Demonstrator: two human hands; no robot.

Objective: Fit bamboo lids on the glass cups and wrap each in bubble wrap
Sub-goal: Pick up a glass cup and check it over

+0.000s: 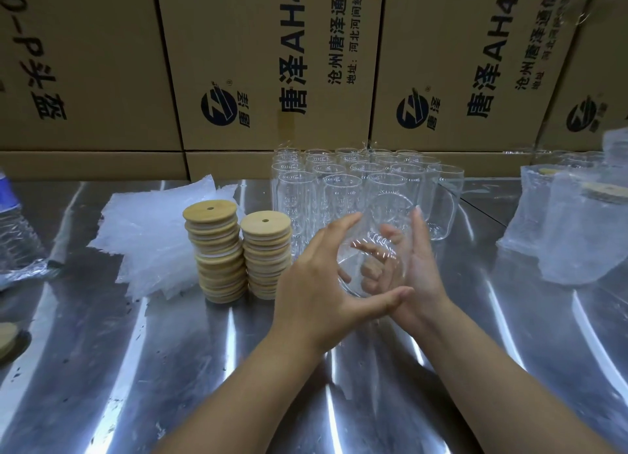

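Left hand (pixel 316 276) and right hand (pixel 423 266) are both grasping one tilted glass cup (pixel 373 246) above the bench (pixel 204 351) — bamboo lids (pixel 217 246) stacked at nine o'clock.

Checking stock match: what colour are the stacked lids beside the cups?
The stacked lids are light tan bamboo; clearest in the head view.

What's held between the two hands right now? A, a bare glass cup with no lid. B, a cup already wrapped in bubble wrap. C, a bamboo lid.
A: the left hand and right hand hold a clear glass cup, unlidded and unwrapped, while the bamboo lids sit stacked to its left.
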